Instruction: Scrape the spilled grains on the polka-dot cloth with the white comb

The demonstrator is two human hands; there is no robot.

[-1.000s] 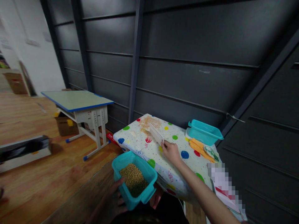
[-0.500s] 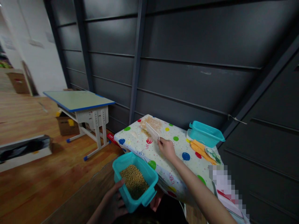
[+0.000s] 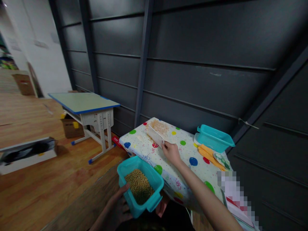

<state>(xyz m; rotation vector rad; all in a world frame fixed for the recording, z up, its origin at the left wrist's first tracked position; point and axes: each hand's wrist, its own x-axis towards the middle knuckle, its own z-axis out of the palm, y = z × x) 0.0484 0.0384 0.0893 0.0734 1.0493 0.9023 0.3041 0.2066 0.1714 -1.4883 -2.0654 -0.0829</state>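
My left hand (image 3: pixel 120 207) grips a teal plastic box (image 3: pixel 154 177) from below, holding it just off the near edge of the table; the box is partly filled with yellowish beans (image 3: pixel 139 186). My right hand (image 3: pixel 171 152) reaches out over the polka-dot tablecloth (image 3: pixel 168 175) and holds a flat white scraper (image 3: pixel 155 135) on edge. The scraper stands against a patch of loose beans (image 3: pixel 159 126) scattered at the far corner of the table.
A second teal box (image 3: pixel 215 138) stands at the back right on a white lid, with an orange cloth (image 3: pixel 209 154) and a small round object beside it. A dark panelled wall rises behind. A blue-edged desk (image 3: pixel 83 103) stands left on the wooden floor.
My right hand has carried the scraper a little to the left and further out, up to the scattered beans. The teal box in my left hand has stayed almost still.
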